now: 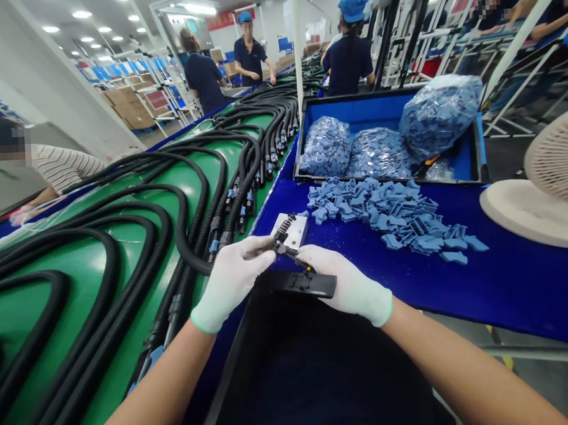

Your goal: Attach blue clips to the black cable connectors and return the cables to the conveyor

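Note:
My left hand [237, 275], in a white glove with a green cuff, pinches a small black part with a ribbed tip [287, 226]. That tip lies over a white block [298, 231] on the blue tabletop. My right hand [347, 282], gloved likewise, is closed on the other end of the black part, where a bit of yellow shows. Just in front of the right fingers sits a flat black plastic plate [311, 284]; whether the hand grips it I cannot tell. Right of the block lies a heap of small blue plastic clips [374, 208].
Left, black corrugated hoses [183, 211] curve along a green conveyor [101, 273]. Behind the heap, a blue bin [376, 109] holds clear bags of blue clips [325, 147]. A beige fan [541, 205] stands right. A dark container [253, 353] is below my hands. Several co-workers are around.

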Action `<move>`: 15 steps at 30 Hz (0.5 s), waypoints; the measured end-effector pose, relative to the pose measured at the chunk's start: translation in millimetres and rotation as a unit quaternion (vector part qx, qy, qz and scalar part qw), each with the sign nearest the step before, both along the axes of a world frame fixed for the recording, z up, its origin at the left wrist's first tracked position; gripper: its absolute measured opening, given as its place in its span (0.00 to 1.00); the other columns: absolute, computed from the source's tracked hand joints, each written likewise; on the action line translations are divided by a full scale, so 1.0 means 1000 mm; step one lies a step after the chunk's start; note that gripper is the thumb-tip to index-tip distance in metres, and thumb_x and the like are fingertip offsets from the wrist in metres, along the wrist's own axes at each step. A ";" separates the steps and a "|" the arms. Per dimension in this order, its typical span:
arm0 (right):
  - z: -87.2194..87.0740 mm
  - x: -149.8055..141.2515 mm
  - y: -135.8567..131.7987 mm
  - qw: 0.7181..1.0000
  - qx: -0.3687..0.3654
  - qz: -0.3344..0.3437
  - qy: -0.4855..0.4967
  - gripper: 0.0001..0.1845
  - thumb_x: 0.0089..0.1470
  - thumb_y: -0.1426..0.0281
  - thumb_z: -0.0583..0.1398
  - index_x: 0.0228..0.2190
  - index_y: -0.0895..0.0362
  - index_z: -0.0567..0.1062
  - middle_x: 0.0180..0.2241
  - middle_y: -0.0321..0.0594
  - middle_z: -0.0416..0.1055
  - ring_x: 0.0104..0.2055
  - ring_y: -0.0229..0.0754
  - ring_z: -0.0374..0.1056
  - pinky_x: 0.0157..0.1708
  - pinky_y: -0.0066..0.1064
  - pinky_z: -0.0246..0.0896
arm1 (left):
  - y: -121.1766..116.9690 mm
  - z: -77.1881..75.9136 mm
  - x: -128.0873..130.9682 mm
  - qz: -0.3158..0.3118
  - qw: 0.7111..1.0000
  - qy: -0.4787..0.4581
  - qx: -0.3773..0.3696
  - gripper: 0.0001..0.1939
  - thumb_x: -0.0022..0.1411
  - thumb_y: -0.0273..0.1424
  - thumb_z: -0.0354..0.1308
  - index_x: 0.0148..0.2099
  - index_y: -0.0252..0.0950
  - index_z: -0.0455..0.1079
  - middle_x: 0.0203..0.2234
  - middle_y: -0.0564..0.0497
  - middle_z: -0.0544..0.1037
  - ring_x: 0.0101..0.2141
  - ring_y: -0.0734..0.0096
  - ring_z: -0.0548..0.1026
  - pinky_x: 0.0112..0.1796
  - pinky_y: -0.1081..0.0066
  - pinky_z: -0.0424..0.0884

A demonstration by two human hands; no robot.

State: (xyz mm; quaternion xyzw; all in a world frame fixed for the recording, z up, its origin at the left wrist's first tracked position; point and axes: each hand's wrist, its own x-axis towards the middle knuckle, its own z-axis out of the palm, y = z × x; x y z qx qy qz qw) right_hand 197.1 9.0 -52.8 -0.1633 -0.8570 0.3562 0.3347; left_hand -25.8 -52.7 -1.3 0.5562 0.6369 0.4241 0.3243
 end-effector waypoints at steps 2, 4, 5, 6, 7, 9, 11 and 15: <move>-0.001 -0.001 0.000 1.000 0.001 -0.006 -0.019 0.11 0.65 0.70 0.59 0.49 0.54 0.75 0.51 0.47 0.76 0.53 0.51 0.73 0.56 0.44 0.68 | 0.008 0.004 0.003 -0.009 0.999 -0.039 0.004 0.24 0.64 0.39 0.66 0.60 0.38 0.78 0.51 0.46 0.84 0.51 0.52 0.81 0.55 0.59 0.73; -0.001 -0.002 -0.001 0.999 -0.003 -0.023 -0.039 0.08 0.65 0.68 0.59 0.45 0.54 0.74 0.46 0.46 0.77 0.47 0.49 0.74 0.50 0.41 0.70 | 0.019 0.007 0.005 -0.026 0.999 -0.043 0.012 0.24 0.65 0.40 0.65 0.61 0.38 0.78 0.53 0.45 0.83 0.52 0.52 0.80 0.55 0.59 0.72; 0.000 -0.002 -0.002 0.998 -0.008 -0.033 -0.047 0.07 0.64 0.67 0.60 0.43 0.55 0.74 0.44 0.45 0.77 0.43 0.48 0.74 0.47 0.40 0.70 | 0.025 0.008 0.005 -0.043 0.998 -0.041 0.012 0.23 0.66 0.40 0.64 0.60 0.38 0.78 0.53 0.45 0.83 0.51 0.51 0.80 0.56 0.59 0.72; 0.000 -0.001 -0.003 0.998 -0.015 -0.044 -0.049 0.06 0.63 0.68 0.60 0.43 0.55 0.73 0.42 0.44 0.77 0.41 0.47 0.74 0.45 0.39 0.70 | 0.031 0.009 0.005 -0.065 0.997 -0.045 0.009 0.22 0.66 0.40 0.64 0.59 0.37 0.79 0.51 0.44 0.83 0.50 0.51 0.80 0.55 0.58 0.72; 0.000 -0.001 -0.003 0.997 -0.024 -0.054 -0.048 0.07 0.62 0.70 0.60 0.43 0.55 0.73 0.42 0.44 0.77 0.40 0.47 0.74 0.44 0.39 0.70 | 0.036 0.009 0.005 -0.089 0.994 -0.060 0.004 0.22 0.67 0.41 0.63 0.59 0.36 0.79 0.50 0.44 0.84 0.48 0.52 0.81 0.55 0.58 0.72; 0.000 0.002 -0.004 0.996 -0.037 -0.071 -0.034 0.15 0.59 0.73 0.59 0.49 0.56 0.72 0.45 0.46 0.77 0.43 0.49 0.74 0.47 0.40 0.70 | 0.043 0.006 0.003 -0.131 0.986 -0.102 -0.003 0.24 0.68 0.43 0.62 0.60 0.35 0.78 0.49 0.42 0.83 0.47 0.52 0.81 0.53 0.57 0.73; 0.000 0.005 -0.003 0.996 -0.042 -0.077 -0.022 0.26 0.56 0.75 0.60 0.56 0.57 0.69 0.50 0.49 0.77 0.48 0.52 0.75 0.51 0.42 0.69 | 0.044 0.004 0.004 -0.150 0.980 -0.132 -0.003 0.27 0.67 0.44 0.64 0.62 0.36 0.76 0.52 0.41 0.82 0.49 0.51 0.80 0.53 0.57 0.74; -0.001 0.008 0.001 0.998 -0.052 -0.025 -0.034 0.22 0.59 0.74 0.60 0.55 0.55 0.73 0.49 0.46 0.78 0.50 0.51 0.76 0.52 0.40 0.68 | 0.038 0.003 0.014 -0.122 0.989 -0.082 0.015 0.26 0.65 0.40 0.66 0.63 0.37 0.74 0.56 0.43 0.80 0.54 0.51 0.78 0.56 0.58 0.71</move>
